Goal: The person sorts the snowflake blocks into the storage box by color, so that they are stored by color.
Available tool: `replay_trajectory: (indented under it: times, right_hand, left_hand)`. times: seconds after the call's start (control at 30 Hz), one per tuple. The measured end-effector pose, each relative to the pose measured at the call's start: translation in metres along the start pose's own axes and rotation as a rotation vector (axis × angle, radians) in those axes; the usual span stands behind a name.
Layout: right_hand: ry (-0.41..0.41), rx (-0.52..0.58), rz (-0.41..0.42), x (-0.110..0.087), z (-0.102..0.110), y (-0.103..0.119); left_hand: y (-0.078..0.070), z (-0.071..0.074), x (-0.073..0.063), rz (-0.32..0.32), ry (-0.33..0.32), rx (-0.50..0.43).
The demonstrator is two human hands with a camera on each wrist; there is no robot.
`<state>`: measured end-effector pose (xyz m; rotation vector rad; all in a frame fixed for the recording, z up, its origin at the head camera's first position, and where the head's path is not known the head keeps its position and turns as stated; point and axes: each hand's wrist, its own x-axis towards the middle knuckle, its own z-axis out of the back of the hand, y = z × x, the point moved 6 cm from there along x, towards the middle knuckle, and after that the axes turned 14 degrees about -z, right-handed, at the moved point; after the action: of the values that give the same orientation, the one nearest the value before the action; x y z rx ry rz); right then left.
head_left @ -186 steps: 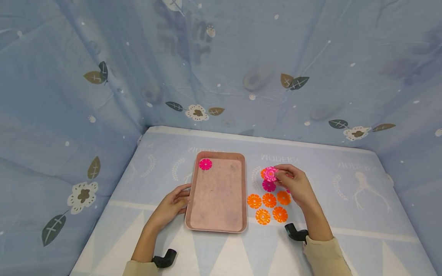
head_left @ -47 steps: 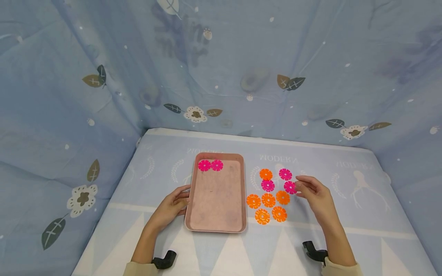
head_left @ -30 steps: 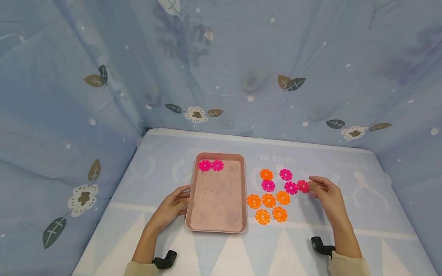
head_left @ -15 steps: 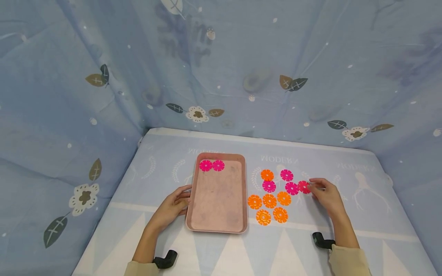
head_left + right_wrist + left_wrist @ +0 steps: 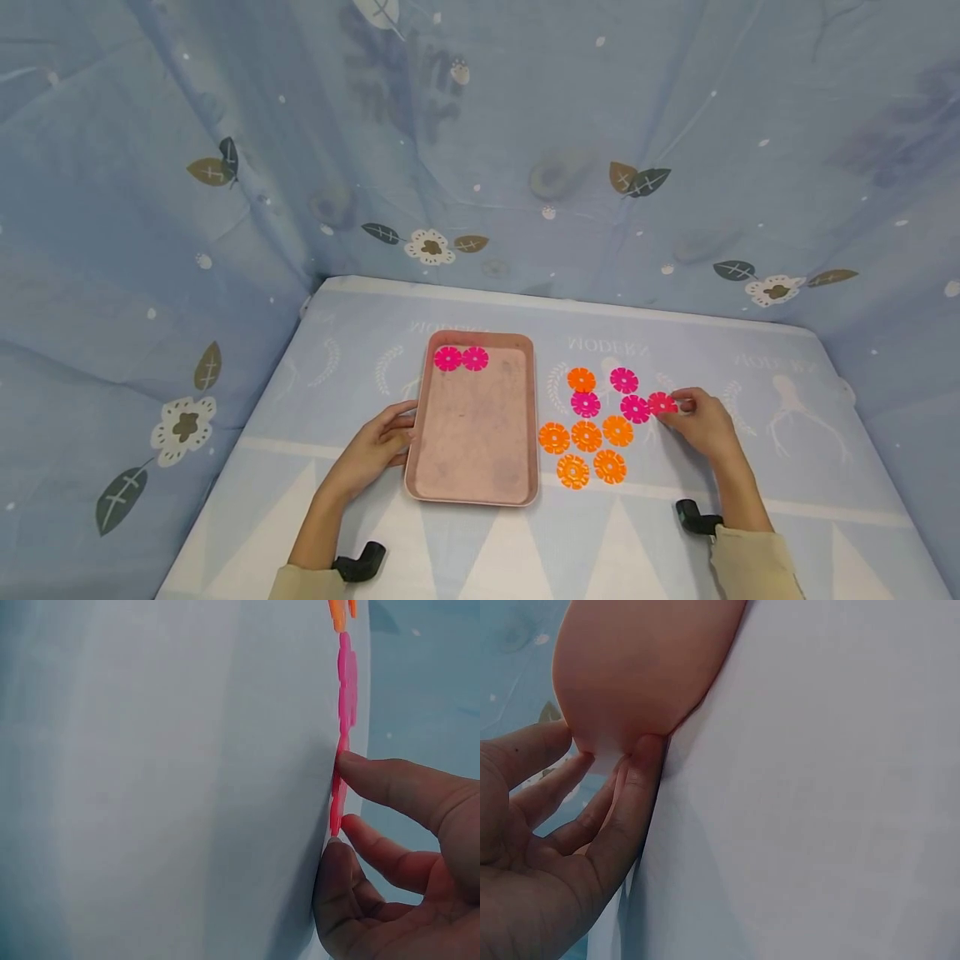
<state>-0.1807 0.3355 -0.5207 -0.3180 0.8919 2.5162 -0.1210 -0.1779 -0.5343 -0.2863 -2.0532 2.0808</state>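
Observation:
My left hand (image 5: 375, 446) touches the left side of a pink rectangular tray (image 5: 472, 442); in the left wrist view its fingertips lie against the outer wall of the tray (image 5: 649, 667). Two bright pink snowflake-shaped building discs (image 5: 447, 359) lie side by side at the tray's far end. My right hand (image 5: 701, 423) is at a red-pink disc (image 5: 662, 404) on the table, thumb and fingertips pinching its edge. In the right wrist view the disc (image 5: 337, 791) lies flat between the thumb and fingers. A magenta disc (image 5: 635, 409) sits right beside it.
To the tray's right lie several orange discs (image 5: 587, 436). Two more magenta discs (image 5: 624, 380) are among them on the patterned tablecloth (image 5: 817, 433). A black wrist mount (image 5: 697, 518) sits on each forearm. Blue patterned fabric (image 5: 480, 150) hangs behind and beside the table.
A second pink disc has joined the first in the tray since the oldest frame. My right hand moved right, and its thumb lately shifted toward the red-pink disc's near edge. My left hand stays.

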Motion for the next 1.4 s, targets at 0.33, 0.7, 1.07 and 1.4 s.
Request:
replay_trajectory:
  times: [0.33, 0.7, 1.07, 1.4]
  right_hand:
    - [0.023, -0.002, -0.015, 0.000, 0.003, 0.001]
    - [0.032, 0.148, -0.071, 0.005, 0.009, -0.011]
    - [0.094, 0.346, -0.056, 0.002, 0.011, -0.016]
    - [0.160, 0.482, -0.057, 0.001, 0.010, -0.019]
  left_hand:
    - [-0.001, -0.001, 0.000, 0.000, -0.002, -0.006]
    - [-0.001, 0.000, 0.000, 0.004, -0.010, 0.013]
    - [-0.003, -0.001, 0.000, -0.012, 0.007, -0.008]
    - [-0.003, -0.001, 0.000, -0.010, 0.011, -0.019]
